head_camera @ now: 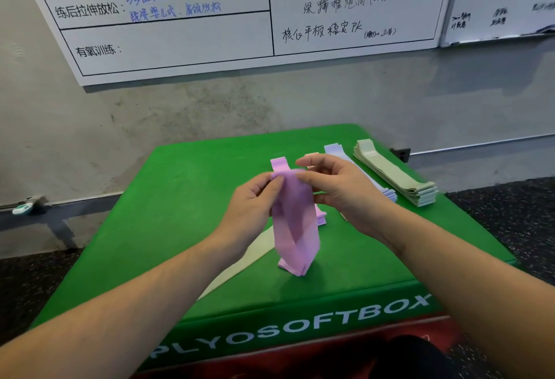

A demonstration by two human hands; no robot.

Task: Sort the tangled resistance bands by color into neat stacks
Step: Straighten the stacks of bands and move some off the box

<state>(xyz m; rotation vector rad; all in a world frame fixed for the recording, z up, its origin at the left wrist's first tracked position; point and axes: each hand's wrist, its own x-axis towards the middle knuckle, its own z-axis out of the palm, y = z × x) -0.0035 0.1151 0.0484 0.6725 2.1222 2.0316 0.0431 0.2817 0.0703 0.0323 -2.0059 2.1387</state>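
— Resistance bands: where does the pink band (295, 222) sit?

— It hangs upright over the middle of the green box (180, 198), its top edge held up by both hands and its lower fold touching the box top near the front edge. The loop looks twisted near the bottom.

— How do the hands hold it?

— The left hand (252, 210) pinches the top left corner of the band between thumb and fingers. The right hand (339, 189) pinches the top right part, fingers curled over it.

— And the sorted bands?

— A pink stack (279, 163) lies behind the hands, mostly hidden, with an end showing above them and another at the right of the hanging band. Toward the far right corner lies a pale blue stack (335, 150), and just beside it, nearer the right edge, a thick pale green stack (396, 174). A peach end peeks out between the pink and blue ones; how many lie there cannot be told.

— Anything loose?

— One pale green band (240, 264) lies flat under the left forearm, running toward the front edge.

— Behind the box?

— A whiteboard (180, 48) with handwriting leans on the grey wall.
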